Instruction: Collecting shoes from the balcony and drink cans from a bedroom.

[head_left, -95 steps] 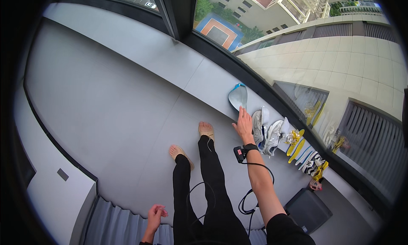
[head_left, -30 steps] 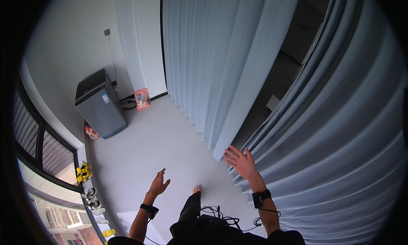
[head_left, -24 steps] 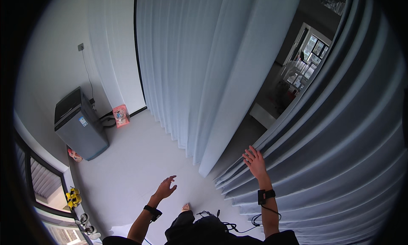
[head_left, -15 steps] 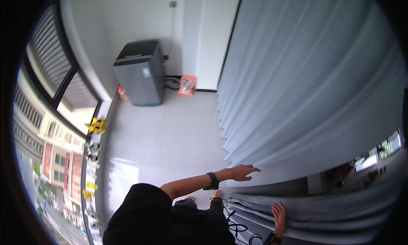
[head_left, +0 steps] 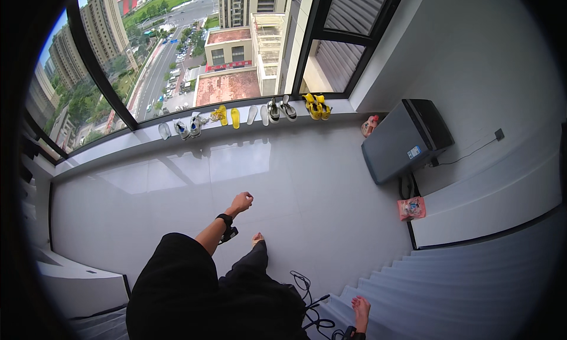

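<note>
My left hand (head_left: pixel 241 202) is out over the tiled floor, its fingers curled in with nothing seen in them. A dark band circles that wrist. Low on the right, my right hand (head_left: pixel 361 309) hangs beside the pale grey curtain (head_left: pixel 466 287), palm up and fingers loosely bent, holding nothing I can see. Whether it touches the cloth I cannot tell. Black cables (head_left: pixel 319 310) loop between my body and that hand. One bare foot (head_left: pixel 257 238) shows on the floor.
Several pairs of shoes and yellow and white insoles (head_left: pixel 235 118) line the window ledge (head_left: pixel 106 145) ahead. A grey washing machine (head_left: pixel 401 142) stands against the right wall, with a pink bag (head_left: pixel 411 208) and a hose beside it. At left is a white cabinet-like block (head_left: pixel 82 287).
My view has swung left from the curtain to the window. My left hand has come away from the curtain and curled its fingers; my right hand has left the gathered curtain folds.
</note>
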Tool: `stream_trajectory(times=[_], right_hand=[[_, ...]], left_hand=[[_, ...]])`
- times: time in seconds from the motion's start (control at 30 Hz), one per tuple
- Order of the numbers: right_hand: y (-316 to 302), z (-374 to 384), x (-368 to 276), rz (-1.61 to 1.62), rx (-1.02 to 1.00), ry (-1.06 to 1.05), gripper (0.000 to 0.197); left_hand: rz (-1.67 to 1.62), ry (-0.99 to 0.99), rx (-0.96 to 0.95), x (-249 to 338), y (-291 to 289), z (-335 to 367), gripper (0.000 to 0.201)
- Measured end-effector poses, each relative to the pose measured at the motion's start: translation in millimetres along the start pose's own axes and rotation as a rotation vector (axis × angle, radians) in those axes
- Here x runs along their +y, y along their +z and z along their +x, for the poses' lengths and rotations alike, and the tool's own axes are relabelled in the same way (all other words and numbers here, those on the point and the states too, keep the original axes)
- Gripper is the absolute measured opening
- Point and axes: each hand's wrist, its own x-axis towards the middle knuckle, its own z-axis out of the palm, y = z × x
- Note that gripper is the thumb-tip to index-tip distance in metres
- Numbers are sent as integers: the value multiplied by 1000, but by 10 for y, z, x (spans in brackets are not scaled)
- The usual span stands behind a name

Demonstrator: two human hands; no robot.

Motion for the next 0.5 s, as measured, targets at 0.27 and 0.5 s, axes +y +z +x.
stream_trajectory(times=[0.27,0.5], right_hand=[[2584,1855,-1585,-284,-168,-32,18],[6498,2673,-2378,-823,-592,-169,32]], left_hand=[[-334,-511,-255,-1103,-1208,-725,35],[-524,-777,-464,-1124,-1065,-822,42]])
